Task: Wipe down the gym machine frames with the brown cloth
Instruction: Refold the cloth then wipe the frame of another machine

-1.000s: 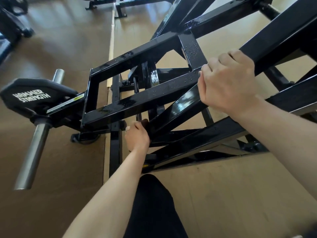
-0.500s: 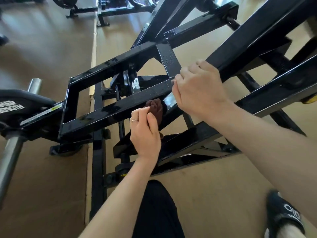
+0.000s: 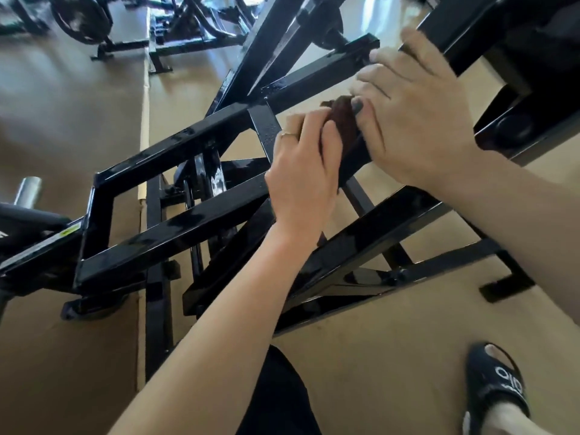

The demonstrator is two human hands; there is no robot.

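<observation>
A glossy black gym machine frame (image 3: 175, 233) of crossing square tubes fills the view. My left hand (image 3: 301, 174) grips the brown cloth (image 3: 343, 116) and holds it against a slanted black tube at the centre. My right hand (image 3: 414, 120) grips the same tube just to the right, its fingers curled over the top and its thumb touching the cloth. Most of the cloth is hidden between the two hands.
A steel weight peg (image 3: 28, 191) and a black pad (image 3: 28, 218) stick out at the left. More black machines (image 3: 175, 32) stand at the back on the tan floor (image 3: 62, 120). My slippered foot (image 3: 496, 390) is at the lower right.
My left hand has risen from the low part of the frame with the brown cloth, up to the tube beside my right hand. The view has shifted, so the frame sits lower and further left.
</observation>
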